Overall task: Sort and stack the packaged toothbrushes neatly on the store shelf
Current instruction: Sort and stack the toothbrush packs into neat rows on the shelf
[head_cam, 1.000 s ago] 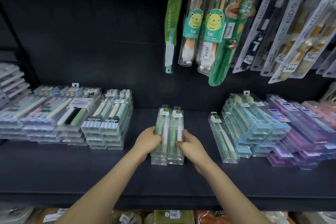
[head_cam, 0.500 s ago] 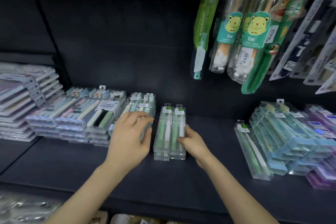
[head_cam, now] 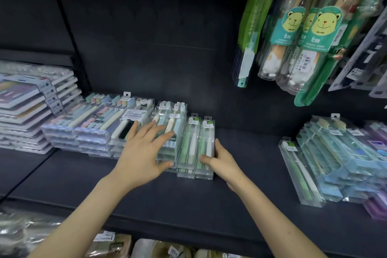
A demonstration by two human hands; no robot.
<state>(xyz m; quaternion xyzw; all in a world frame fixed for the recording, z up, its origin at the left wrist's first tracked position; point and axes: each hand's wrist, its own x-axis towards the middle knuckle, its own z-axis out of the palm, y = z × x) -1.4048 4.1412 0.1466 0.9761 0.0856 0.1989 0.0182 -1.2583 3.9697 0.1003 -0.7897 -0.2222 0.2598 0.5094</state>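
Two short stacks of clear-boxed green and white toothbrushes (head_cam: 195, 148) stand side by side on the dark shelf (head_cam: 188, 201), pressed against a taller stack of pastel toothbrush packs (head_cam: 167, 123) to their left. My right hand (head_cam: 222, 159) grips the right side of the green stacks, thumb on top and fingers along the side. My left hand (head_cam: 144, 151) lies spread and flat on the pastel stack, holding nothing. A single green toothbrush box (head_cam: 299, 172) lies apart at the right.
More flat stacks (head_cam: 94, 123) fill the shelf's left; a pile of wide packs (head_cam: 27, 107) sits beyond a divider. Blue (head_cam: 339, 153) and purple boxes (head_cam: 377, 148) are stacked at right. Kids' toothbrushes (head_cam: 297, 37) hang above right. Bagged goods (head_cam: 117, 243) lie on the shelf below.
My right hand has slid the green stacks left until they touch the pastel stack. My left hand let go of them and moved onto the pastel stack.
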